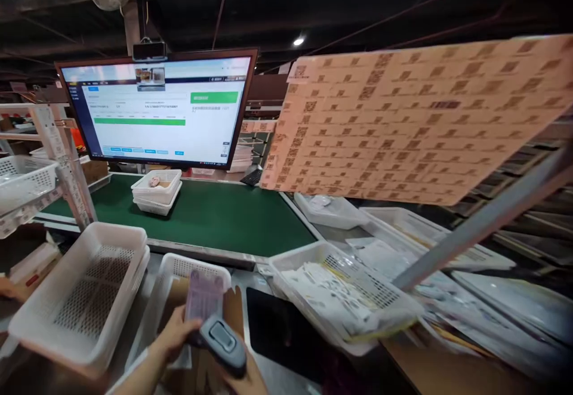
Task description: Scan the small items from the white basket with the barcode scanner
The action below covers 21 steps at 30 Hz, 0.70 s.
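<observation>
My left hand (175, 332) holds a small pinkish packet (204, 295) upright over a white basket (179, 267) at the bench's near edge. My right hand (245, 382), mostly cut off at the bottom of the view, grips a grey handheld scanner (220, 342) just below the packet, touching or nearly touching it. A brown cardboard piece (233, 311) lies in the basket behind the packet.
An empty white basket (80, 299) sits to the left, and a basket of papers (340, 299) to the right. A green conveyor belt (215, 216) carries stacked baskets (156, 192) beneath a lit monitor (156, 108). A sheet of code labels (403, 120) hangs at upper right. Another person's hand (8, 290) shows at far left.
</observation>
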### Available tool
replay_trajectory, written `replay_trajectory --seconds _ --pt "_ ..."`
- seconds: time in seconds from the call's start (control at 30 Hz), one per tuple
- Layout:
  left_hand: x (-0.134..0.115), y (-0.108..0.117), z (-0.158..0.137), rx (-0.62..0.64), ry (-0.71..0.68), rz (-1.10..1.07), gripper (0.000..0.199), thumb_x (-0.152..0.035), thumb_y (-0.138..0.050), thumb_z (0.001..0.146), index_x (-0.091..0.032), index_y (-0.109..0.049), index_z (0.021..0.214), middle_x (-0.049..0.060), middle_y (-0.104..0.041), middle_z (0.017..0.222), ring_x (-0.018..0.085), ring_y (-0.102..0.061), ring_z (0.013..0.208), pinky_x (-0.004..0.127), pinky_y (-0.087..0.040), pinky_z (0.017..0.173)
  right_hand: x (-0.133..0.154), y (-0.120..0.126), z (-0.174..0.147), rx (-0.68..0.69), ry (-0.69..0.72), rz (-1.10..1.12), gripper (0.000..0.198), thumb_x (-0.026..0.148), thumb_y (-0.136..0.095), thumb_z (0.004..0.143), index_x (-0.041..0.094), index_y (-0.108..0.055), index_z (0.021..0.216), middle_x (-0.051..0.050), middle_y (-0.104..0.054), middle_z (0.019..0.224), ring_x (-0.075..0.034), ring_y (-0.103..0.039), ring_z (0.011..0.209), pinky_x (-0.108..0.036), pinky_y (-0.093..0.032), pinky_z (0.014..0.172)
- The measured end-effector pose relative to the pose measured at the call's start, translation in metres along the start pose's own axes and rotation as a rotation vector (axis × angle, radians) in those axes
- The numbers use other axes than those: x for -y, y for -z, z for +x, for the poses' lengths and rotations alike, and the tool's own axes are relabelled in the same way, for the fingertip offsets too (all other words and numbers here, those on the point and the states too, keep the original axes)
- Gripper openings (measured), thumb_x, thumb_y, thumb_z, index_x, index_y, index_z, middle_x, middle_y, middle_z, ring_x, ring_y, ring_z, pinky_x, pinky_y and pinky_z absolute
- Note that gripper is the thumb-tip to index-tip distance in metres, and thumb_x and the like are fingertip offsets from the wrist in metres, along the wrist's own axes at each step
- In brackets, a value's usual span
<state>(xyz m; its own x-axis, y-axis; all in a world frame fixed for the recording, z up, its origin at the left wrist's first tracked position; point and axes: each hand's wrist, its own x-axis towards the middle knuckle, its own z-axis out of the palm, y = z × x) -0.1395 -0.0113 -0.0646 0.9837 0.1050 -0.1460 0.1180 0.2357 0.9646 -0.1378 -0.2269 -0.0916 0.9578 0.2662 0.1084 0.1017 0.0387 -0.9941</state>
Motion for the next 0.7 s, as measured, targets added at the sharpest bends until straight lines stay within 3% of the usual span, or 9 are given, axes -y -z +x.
replay_trajectory --seconds 0.07,0.17,0.33,0.47,0.57,0.7 --pt "-0.019 0.009 0.001 -0.132 -0.005 0.006 0.074 -0.082 -0.104 0.045 -0.028 -0.088 0.092 0.022 -0.084 0.106 0.05 -0.08 0.109 0.063 -0.059 0.111 0.015 -0.004 -0.001 -0.023 0.02 -0.085 0.066 0.054 -0.091 0.072 0.025 -0.077 0.129 -0.018 -0.081 0.132 -0.045 -0.078 0.125 -0.057 -0.063 0.113" --pt "-0.042 0.029 0.007 -0.249 0.002 0.023 0.077 -0.071 -0.107 0.043 -0.022 -0.084 0.097 0.019 -0.084 0.107 0.045 -0.078 0.111 0.061 -0.057 0.117 0.042 -0.007 -0.003 0.041 0.019 -0.279 0.039 0.051 -0.083 0.074 0.025 -0.076 0.102 -0.011 -0.081 0.101 -0.04 -0.08 0.097 -0.05 -0.066 0.089" --pt "-0.047 0.051 0.01 -0.266 -0.07 0.046 0.069 -0.054 -0.106 0.055 -0.014 -0.081 0.104 0.016 -0.084 0.108 0.035 -0.078 0.104 0.049 -0.062 0.107 0.073 -0.016 -0.005 0.105 -0.014 -0.355 0.046 0.052 -0.077 0.081 0.019 -0.076 0.113 -0.013 -0.081 0.109 -0.036 -0.078 0.103 -0.045 -0.061 0.091" --pt "-0.042 0.05 0.004 -0.254 -0.078 0.022 0.066 -0.048 -0.107 0.059 -0.013 -0.08 0.107 0.015 -0.085 0.108 0.032 -0.079 0.102 0.042 -0.063 0.101 0.071 -0.019 -0.006 0.107 -0.07 -0.372 0.049 0.053 -0.077 0.083 0.018 -0.076 0.116 -0.015 -0.082 0.113 -0.038 -0.077 0.108 -0.048 -0.06 0.096" --pt "-0.037 0.049 0.003 -0.31 -0.048 -0.016 0.066 -0.043 -0.108 0.055 -0.014 -0.077 0.106 0.014 -0.084 0.107 0.032 -0.079 0.102 0.041 -0.063 0.1 0.061 -0.006 -0.004 0.078 -0.098 -0.354 0.05 0.053 -0.078 0.08 0.018 -0.077 0.116 -0.015 -0.084 0.115 -0.039 -0.078 0.11 -0.05 -0.061 0.096" --pt "-0.037 0.043 0.003 -0.377 0.137 -0.231 0.059 -0.028 -0.104 0.061 -0.015 -0.071 0.108 0.015 -0.083 0.107 0.034 -0.08 0.112 0.04 -0.065 0.098 0.05 0.019 -0.002 0.013 -0.15 -0.242 0.065 0.059 -0.086 0.077 0.015 -0.079 0.124 -0.019 -0.084 0.127 -0.042 -0.078 0.12 -0.058 -0.061 0.108"
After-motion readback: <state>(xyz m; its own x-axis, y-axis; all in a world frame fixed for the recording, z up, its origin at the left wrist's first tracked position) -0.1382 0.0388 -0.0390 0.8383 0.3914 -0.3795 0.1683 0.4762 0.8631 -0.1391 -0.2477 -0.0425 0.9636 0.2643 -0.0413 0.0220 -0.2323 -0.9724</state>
